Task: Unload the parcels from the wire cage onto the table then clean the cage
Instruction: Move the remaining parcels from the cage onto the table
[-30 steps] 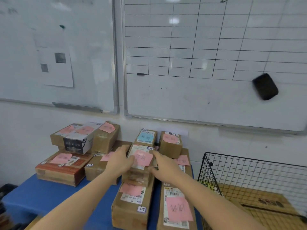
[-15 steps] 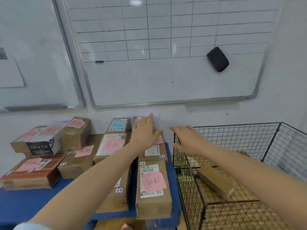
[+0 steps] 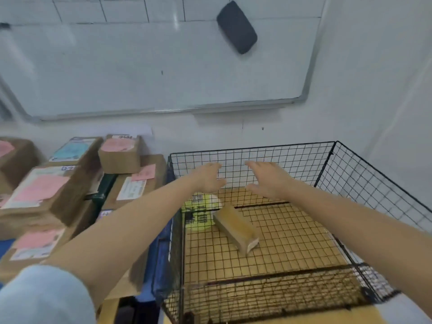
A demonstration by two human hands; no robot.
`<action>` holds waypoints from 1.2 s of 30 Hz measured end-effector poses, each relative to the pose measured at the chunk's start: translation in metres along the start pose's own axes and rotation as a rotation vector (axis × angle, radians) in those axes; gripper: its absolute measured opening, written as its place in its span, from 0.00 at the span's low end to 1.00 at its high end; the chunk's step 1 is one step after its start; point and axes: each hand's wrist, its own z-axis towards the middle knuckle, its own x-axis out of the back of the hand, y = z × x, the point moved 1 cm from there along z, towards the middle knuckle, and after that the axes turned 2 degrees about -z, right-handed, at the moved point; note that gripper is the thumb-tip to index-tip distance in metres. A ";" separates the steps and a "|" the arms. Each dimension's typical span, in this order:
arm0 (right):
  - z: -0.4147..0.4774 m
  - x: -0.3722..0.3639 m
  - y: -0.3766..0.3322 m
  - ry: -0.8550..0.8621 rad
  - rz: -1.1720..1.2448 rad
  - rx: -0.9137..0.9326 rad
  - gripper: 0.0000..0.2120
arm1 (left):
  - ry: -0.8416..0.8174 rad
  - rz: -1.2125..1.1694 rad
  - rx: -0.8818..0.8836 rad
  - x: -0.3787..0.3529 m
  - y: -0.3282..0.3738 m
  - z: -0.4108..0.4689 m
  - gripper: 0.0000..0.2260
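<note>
Black wire cage (image 3: 364, 183) with a long brown parcel (image 3: 235, 226) (aslant) beside a yellow bag (image 3: 198, 220) inside.

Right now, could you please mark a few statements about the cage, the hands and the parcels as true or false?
1. The left hand and right hand hover over the wire cage, fingers open, holding nothing. True.
2. The cage is already empty. False: a brown box and a yellow-green packet lie on its floor.
3. The stacked parcels beside the cage bear pink notes. True.
4. The black eraser lies inside the cage. False: it sticks to the whiteboard on the wall.
</note>
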 end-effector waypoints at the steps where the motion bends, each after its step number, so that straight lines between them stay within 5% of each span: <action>1: 0.002 -0.008 0.015 -0.049 0.019 -0.004 0.34 | -0.051 -0.001 0.023 -0.008 0.006 0.008 0.31; 8: 0.032 -0.055 0.082 -0.244 0.074 -0.018 0.31 | -0.321 0.117 0.170 -0.074 0.005 0.034 0.30; 11: 0.044 -0.088 0.079 -0.323 0.043 0.069 0.30 | -0.391 0.153 0.190 -0.096 -0.002 0.040 0.24; 18: 0.062 -0.164 0.058 -0.550 0.125 0.182 0.29 | -0.476 0.060 0.254 -0.143 -0.013 0.050 0.27; 26: 0.073 -0.203 0.042 -0.622 0.336 0.184 0.28 | -0.413 -0.473 0.490 -0.186 -0.018 0.071 0.41; 36: 0.069 -0.211 0.033 -0.552 0.467 0.100 0.31 | -0.082 -0.930 0.863 -0.188 -0.011 0.086 0.33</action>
